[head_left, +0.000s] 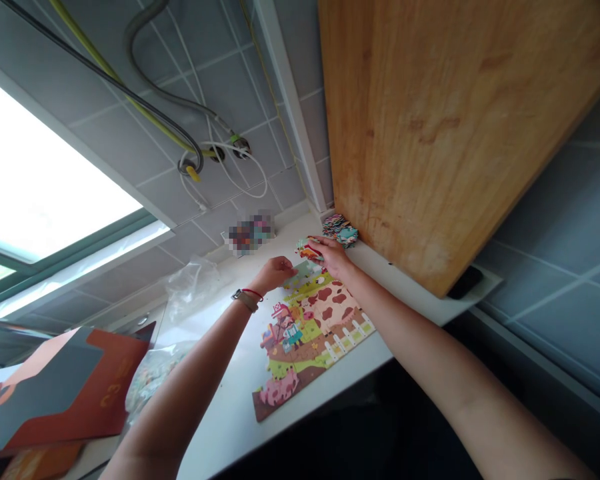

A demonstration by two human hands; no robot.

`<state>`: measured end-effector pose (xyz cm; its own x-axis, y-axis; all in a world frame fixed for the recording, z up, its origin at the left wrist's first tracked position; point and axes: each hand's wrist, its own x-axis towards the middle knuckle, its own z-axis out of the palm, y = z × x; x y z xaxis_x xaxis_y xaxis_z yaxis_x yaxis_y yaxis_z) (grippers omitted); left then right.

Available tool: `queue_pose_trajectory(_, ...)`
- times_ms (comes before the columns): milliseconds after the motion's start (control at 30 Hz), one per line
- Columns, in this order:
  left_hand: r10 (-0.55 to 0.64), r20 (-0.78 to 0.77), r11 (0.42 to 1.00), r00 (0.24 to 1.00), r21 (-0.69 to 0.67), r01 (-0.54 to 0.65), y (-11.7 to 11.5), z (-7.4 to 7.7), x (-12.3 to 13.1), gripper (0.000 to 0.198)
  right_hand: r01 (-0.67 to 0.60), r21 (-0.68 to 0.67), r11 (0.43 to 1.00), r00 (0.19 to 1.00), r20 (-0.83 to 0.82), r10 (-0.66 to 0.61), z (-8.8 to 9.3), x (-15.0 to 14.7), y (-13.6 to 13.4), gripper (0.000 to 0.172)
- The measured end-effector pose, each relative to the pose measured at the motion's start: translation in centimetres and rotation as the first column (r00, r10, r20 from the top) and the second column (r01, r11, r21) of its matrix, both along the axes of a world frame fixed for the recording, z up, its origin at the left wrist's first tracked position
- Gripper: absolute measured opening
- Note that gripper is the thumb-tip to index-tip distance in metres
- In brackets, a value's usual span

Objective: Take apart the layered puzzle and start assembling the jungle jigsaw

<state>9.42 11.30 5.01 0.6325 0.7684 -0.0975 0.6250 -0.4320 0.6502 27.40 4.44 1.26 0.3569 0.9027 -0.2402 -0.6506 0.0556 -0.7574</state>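
We record one white table (215, 427) beneath a large wooden board (445, 133), with a grey tiled wall (220, 113) carrying hoses and cables on the far side. One bright window (40, 173) lies to the left. On the table's left end sits one red-and-grey box lid (65, 393); its gold lettering is not legible to us.

The principal item is one jigsaw puzzle (313, 340), lying flat on the table between both hands. It shows a farm scene: a spotted cow, a pink pig, a figure in overalls, a white picket fence and green-and-yellow fields. Its end nearest the hands appears unfinished.

We count two clear plastic bags (190, 290), the lower one holding coloured pieces. One pile of loose puzzle pieces (340, 230) lies just beside the board, and a black phone (465, 282) is partly under the board. One pixelated object (253, 232) cannot be identified.

The right hand (333, 257) has a narrow grip on a multicoloured puzzle piece (309, 249). The left hand (275, 275), wearing a wristwatch (245, 300) and a red string (253, 293), rests its curled fingers (287, 268) at the puzzle's edge; we cannot tell whether that grip holds anything.
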Motion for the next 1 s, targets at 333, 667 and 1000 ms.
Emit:
queue_pose_trajectory(333,-0.089,-0.480,0.683,0.873,0.609,0.404,-3.3,3.8,-1.7,0.020,0.061,0.078,0.995,0.997,-0.048,-0.057,-0.3,0.5,0.4,0.021)
queue_pose_trajectory(667,0.097,-0.452,0.704,0.887,0.661,0.260,0.8,5.3,-5.1,0.020,-0.089,0.175,0.981,0.994,-0.053,0.100,-0.3,0.3,0.1,0.021)
queue_pose_trajectory(1000,0.208,0.255,0.964,0.944,0.111,-0.242,2.1,2.7,-4.7,0.028,-0.235,0.231,0.944,0.971,0.001,0.241,-0.9,0.0,0.1,0.029)
